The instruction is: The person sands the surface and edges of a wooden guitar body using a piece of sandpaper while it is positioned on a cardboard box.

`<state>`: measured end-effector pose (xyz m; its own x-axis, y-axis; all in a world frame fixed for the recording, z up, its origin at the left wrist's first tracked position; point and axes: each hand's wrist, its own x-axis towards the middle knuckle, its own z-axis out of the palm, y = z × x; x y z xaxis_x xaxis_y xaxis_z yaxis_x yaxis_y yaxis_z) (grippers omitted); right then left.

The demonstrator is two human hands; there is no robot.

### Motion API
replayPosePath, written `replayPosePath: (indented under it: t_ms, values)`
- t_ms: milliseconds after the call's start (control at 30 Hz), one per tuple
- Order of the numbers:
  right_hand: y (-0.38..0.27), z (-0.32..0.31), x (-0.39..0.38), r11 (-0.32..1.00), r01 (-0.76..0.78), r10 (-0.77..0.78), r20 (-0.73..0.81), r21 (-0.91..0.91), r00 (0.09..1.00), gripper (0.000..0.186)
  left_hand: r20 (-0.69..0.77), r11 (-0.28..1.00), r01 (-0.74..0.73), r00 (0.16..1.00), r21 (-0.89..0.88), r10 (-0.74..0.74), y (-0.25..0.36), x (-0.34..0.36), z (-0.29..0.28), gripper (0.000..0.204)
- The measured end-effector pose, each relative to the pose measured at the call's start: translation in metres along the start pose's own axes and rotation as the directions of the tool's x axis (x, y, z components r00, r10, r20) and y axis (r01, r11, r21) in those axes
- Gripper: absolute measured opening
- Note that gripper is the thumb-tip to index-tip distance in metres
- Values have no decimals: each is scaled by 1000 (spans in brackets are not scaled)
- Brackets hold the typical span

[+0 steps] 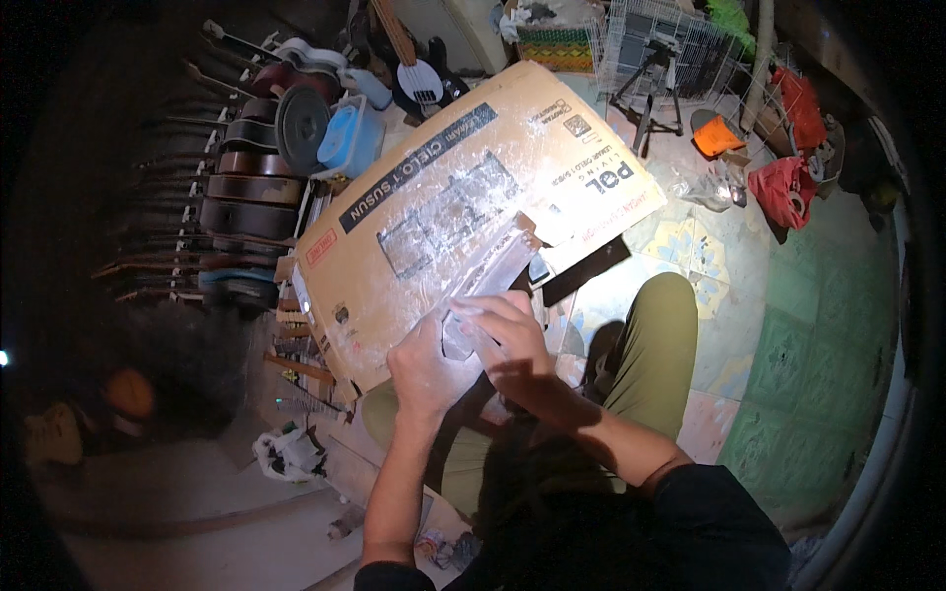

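A long, narrow wooden piece (498, 256), pale with dust and brown at its far end, lies slanted over a flattened cardboard sheet (394, 295). It looks like a guitar neck, though its near end is hidden by my hands. My left hand (429, 366) is closed around that near end, coated in white dust. From the right, my right hand (507, 335) bends its fingers over the same spot, against the left hand. Between them shows a greyish flat surface (455, 340); whether it is part of the wood or a separate sheet I cannot tell.
Several guitars (251, 187) stand in a row at the left. Behind the cardboard are a blue plastic container (345, 138) and a dark guitar (422, 84). A black tripod (650, 89), wire cage (621, 34) and red bag (783, 187) sit at the far right. White dust covers the cardboard.
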<state>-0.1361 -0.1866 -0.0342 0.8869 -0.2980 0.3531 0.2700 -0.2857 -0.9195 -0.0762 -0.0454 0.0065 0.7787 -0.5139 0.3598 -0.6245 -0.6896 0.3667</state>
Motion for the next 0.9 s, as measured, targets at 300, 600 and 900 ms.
replayPosePath:
  t_ms: [300,600,900]
  values:
    - [-5,6,0,1000,4,-3,-99,8,995,30,-59,1000,22,998,6,-22,18,14,-4,62]
    - [-5,11,-9,1000,19,-20,-121,-14,992,37,60,957,243,970,-156,-236,10,13,-6,65]
    - [-4,16,-19,996,-52,44,-102,-76,994,46,74,981,176,983,-79,-171,10,9,-7,75]
